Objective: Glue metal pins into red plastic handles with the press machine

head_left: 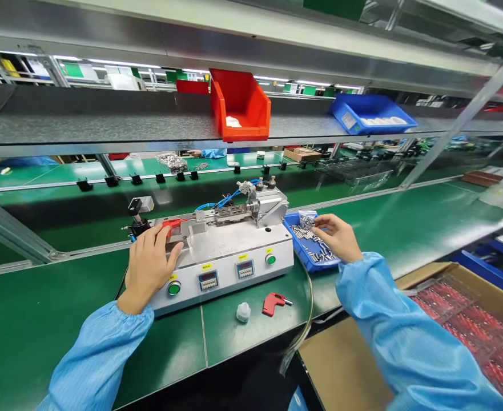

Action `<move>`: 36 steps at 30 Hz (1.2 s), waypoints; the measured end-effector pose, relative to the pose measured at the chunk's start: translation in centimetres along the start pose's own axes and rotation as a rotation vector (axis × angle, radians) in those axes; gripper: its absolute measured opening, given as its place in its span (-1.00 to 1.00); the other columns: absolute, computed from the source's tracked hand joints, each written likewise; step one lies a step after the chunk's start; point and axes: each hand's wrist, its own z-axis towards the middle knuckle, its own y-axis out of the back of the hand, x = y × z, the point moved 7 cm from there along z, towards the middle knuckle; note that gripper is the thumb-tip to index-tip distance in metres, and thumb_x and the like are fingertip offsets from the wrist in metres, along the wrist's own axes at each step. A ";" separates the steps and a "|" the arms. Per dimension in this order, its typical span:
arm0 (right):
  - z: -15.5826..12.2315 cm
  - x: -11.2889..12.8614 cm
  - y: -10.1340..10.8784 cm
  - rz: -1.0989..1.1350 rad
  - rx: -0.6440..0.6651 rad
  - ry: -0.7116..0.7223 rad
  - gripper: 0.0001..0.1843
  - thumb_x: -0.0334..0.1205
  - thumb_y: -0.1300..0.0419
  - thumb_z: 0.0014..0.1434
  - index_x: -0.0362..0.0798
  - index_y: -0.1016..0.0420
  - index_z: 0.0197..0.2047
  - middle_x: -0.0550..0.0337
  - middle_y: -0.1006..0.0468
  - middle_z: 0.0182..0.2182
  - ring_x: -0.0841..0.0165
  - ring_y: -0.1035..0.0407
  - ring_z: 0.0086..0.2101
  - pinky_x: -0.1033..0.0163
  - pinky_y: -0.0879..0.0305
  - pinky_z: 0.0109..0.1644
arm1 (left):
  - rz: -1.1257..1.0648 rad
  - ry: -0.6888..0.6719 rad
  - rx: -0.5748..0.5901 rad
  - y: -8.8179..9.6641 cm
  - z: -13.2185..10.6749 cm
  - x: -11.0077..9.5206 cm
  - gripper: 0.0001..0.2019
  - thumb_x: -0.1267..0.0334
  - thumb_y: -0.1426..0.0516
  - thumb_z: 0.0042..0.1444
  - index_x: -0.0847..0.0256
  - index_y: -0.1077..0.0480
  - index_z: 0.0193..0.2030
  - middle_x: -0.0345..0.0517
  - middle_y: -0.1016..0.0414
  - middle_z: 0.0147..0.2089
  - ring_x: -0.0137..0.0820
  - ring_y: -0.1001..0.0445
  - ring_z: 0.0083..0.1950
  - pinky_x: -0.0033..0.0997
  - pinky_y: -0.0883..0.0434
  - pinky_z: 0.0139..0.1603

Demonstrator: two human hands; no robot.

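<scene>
A long grey-white benchtop machine with green buttons and small counters stands on the green bench. My left hand rests over its left end, thumb apart and fingers stretched; the fingertips are at a red gun-shaped part seated in the fixture, partly hidden. To the right of the machine, a blue tray holds many small metal pins. Over that tray, my right hand has its thumb and fingertips pinched beside a small clear bag of metal parts; what the pinch holds is not clear.
In front of the machine lie another red gun-shaped part with a metal pin and a white crumpled lump. A clear tube hangs over the bench edge. At right, a carton contains trays of red parts. Red and blue bins sit on the shelf.
</scene>
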 end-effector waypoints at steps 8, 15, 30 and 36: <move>0.1 9.7 -4.0 0.189 0.061 0.180 -0.55 0.20 -0.42 0.15 0.01 -0.62 -0.12 0.06 -0.66 -0.15 0.21 -0.58 -0.15 0.08 -0.59 0.02 | 0.003 0.021 -0.014 -0.1 0.2 0.1 -0.48 0.03 0.01 0.41 0.33 -0.38 0.33 0.34 -0.40 0.35 0.12 -0.36 0.31 0.07 -0.34 0.25; 3.0 18.8 -16.6 0.181 0.425 0.401 -0.77 -0.03 -0.31 0.25 0.00 -0.62 -0.14 0.09 -0.68 -0.21 0.22 -0.58 -0.19 0.06 -0.58 0.03 | 0.034 0.020 -0.018 -0.2 1.2 0.5 -0.52 0.04 -0.04 0.43 0.30 -0.38 0.32 0.27 -0.40 0.37 0.04 -0.35 0.35 0.02 -0.34 0.31; 5.4 20.2 -29.9 -0.305 0.491 0.633 -0.78 -0.35 -0.19 0.30 -0.03 -0.70 -0.23 0.01 -0.67 -0.17 0.14 -0.49 -0.09 0.07 -0.45 0.04 | 0.033 0.006 -0.087 0.3 1.3 0.6 -0.56 0.07 -0.08 0.42 0.28 -0.41 0.29 0.23 -0.49 0.31 0.03 -0.41 0.31 0.00 -0.41 0.25; 4.0 21.0 -28.3 -0.403 0.451 0.740 -0.79 -0.32 -0.18 0.33 -0.05 -0.69 -0.19 -0.06 -0.64 -0.07 0.08 -0.45 0.00 0.02 -0.41 0.12 | 0.014 0.018 -0.091 0.3 1.0 0.6 -0.57 0.09 -0.10 0.40 0.27 -0.40 0.29 0.22 -0.46 0.34 0.03 -0.41 0.34 0.01 -0.41 0.26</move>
